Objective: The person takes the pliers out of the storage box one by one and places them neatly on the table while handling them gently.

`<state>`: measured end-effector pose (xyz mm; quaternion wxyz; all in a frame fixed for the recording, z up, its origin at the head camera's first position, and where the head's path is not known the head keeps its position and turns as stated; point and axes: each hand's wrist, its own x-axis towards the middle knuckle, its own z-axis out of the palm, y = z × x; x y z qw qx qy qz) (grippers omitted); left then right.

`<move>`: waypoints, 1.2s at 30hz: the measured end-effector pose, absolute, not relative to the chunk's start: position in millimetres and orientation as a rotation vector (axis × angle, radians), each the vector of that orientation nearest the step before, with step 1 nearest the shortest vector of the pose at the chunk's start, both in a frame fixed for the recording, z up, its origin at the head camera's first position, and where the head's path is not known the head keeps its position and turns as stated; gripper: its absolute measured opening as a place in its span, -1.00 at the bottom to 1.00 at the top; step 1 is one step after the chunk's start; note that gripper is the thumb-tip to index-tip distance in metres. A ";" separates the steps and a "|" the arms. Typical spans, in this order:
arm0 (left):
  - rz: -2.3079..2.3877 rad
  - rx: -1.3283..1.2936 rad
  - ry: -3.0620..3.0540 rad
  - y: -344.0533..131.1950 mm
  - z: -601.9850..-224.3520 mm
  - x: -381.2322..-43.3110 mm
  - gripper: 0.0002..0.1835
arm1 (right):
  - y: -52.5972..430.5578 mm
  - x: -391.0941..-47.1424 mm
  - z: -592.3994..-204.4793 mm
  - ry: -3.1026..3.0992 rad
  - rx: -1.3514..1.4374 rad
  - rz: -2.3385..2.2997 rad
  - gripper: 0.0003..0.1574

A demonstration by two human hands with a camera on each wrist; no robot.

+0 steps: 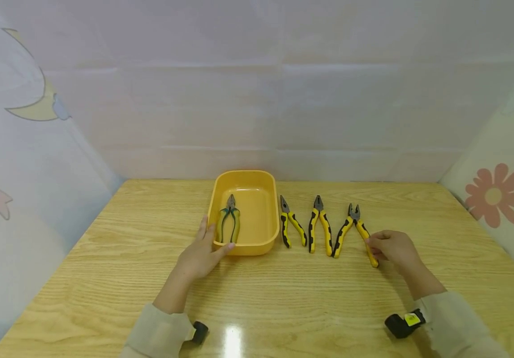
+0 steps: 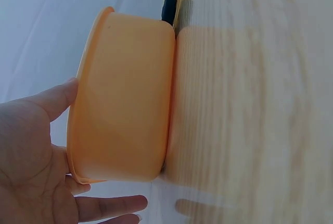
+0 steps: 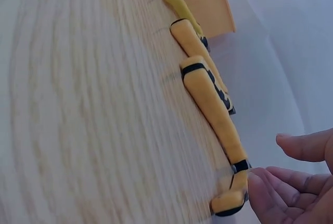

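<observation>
My left hand [image 1: 199,256] rests at the near-left corner of a yellow plastic box [image 1: 257,247]. Its thumb touches the rim, and the other fingers lie fairly straight along the side in the left wrist view. Inside the box is a pair of green-handled pliers [image 1: 236,219]. My right hand [image 1: 393,248] is at the right handle of the rightmost yellow-and-black pliers [image 1: 342,236], whose handles are spread. In the right wrist view, fingertips [image 3: 257,182] touch that handle while the thumb stays apart. Left of it lie combination pliers [image 1: 312,226] and smaller long-nose pliers [image 1: 285,228].
All of this is on a light wood-grain table [image 1: 283,303]. A pale cloth wall [image 1: 328,124] stands behind its far edge, with printed side walls left and right, one bearing a pink flower [image 1: 498,195].
</observation>
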<state>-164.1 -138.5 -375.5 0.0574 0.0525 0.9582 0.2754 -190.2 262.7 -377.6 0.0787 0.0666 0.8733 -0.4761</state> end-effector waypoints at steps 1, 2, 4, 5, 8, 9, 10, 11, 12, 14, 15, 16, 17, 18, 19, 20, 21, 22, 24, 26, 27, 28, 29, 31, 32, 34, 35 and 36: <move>0.834 0.158 2.905 -138.5 -375.6 -164.0 -0.09 | 261.1 -189.9 -377.1 2.610 0.190 -1.442 -0.47; 0.834 0.157 2.905 -138.5 -375.5 -163.9 -0.08 | 259.6 -189.7 -376.4 2.607 0.180 -1.455 -0.46; 0.838 0.154 2.903 -138.6 -375.6 -163.8 -0.08 | 256.9 -189.6 -375.3 2.586 0.165 -1.496 -0.42; 0.840 0.153 2.900 -138.6 -375.6 -163.7 -0.07 | 255.8 -189.7 -374.8 2.571 0.152 -1.518 -0.41; 0.846 0.150 2.896 -138.6 -375.7 -163.4 -0.07 | 252.4 -191.1 -373.4 2.533 0.133 -1.575 -0.40; 0.846 0.149 2.896 -138.6 -375.8 -163.4 -0.07 | 251.3 -191.6 -373.4 2.525 0.129 -1.589 -0.41; 0.847 0.147 2.894 -138.5 -375.8 -163.4 -0.08 | 249.6 -191.7 -373.0 2.516 0.130 -1.599 -0.41; 0.846 0.146 2.894 -138.5 -375.8 -163.3 -0.08 | 250.7 -194.6 -378.0 2.505 0.132 -1.619 -0.40; 0.846 0.147 2.896 -138.5 -375.7 -163.1 -0.08 | 251.0 -196.6 -381.6 2.490 0.135 -1.638 -0.38; 0.845 0.148 2.898 -138.6 -375.8 -162.8 -0.08 | 250.0 -199.5 -385.6 2.467 0.132 -1.659 -0.35; 0.845 0.150 2.900 -138.6 -375.9 -162.7 -0.08 | 249.8 -201.2 -388.0 2.453 0.136 -1.670 -0.31; 0.844 0.152 2.902 -138.7 -376.2 -162.7 -0.08 | 248.7 -202.1 -389.1 2.441 0.126 -1.682 -0.28; 0.843 0.154 2.904 -138.7 -376.4 -162.6 -0.08 | 248.9 -204.0 -392.0 2.428 0.118 -1.704 -0.25; 0.843 0.155 2.905 -138.8 -376.6 -162.6 -0.08 | 245.7 -203.1 -389.0 2.427 0.118 -1.707 -0.24; 0.843 0.155 2.905 -138.8 -376.9 -162.7 -0.08 | 242.7 -202.2 -386.4 2.433 0.095 -1.705 -0.24; 0.843 0.154 2.905 -138.7 -377.0 -162.7 -0.08 | 240.2 -201.5 -385.1 2.428 0.072 -1.720 -0.25; 0.842 0.155 2.906 -138.6 -377.2 -162.8 -0.08 | 238.1 -201.4 -384.3 2.423 0.055 -1.735 -0.26; 0.844 0.155 2.905 -138.6 -377.2 -162.7 -0.08 | 235.9 -201.4 -383.4 2.408 0.033 -1.761 -0.28; 0.845 0.155 2.905 -138.5 -377.2 -162.7 -0.09 | 230.8 -200.7 -380.1 2.378 0.007 -1.793 -0.31; 0.844 0.159 2.907 -138.5 -377.3 -162.6 -0.08 | 227.0 -201.3 -378.6 2.322 0.011 -1.846 -0.34; 0.844 0.161 2.907 -138.6 -377.3 -162.6 -0.08 | 224.8 -201.0 -376.9 2.306 0.011 -1.856 -0.34; 0.845 0.164 2.907 -138.6 -377.3 -162.7 -0.08 | 222.6 -200.6 -375.3 2.290 0.012 -1.864 -0.35; 0.845 0.165 2.908 -138.6 -377.3 -162.8 -0.07 | 219.7 -199.7 -372.6 2.287 0.010 -1.864 -0.36; 0.846 0.165 2.906 -138.6 -377.1 -162.9 -0.06 | 214.3 -198.5 -368.4 2.283 0.011 -1.864 -0.40; 0.850 0.163 2.905 -138.6 -376.9 -163.0 -0.06 | 211.7 -197.8 -365.9 2.288 -0.010 -1.856 -0.41; 0.848 0.160 2.906 -138.7 -376.5 -163.3 -0.06 | 205.3 -197.4 -361.8 2.294 -0.018 -1.850 -0.43; 0.846 0.159 2.906 -138.8 -376.3 -163.5 -0.06 | 202.5 -197.7 -360.5 2.294 -0.020 -1.849 -0.44; 0.845 0.158 2.906 -138.9 -376.0 -163.6 -0.06 | 199.9 -198.0 -359.6 2.293 -0.024 -1.851 -0.44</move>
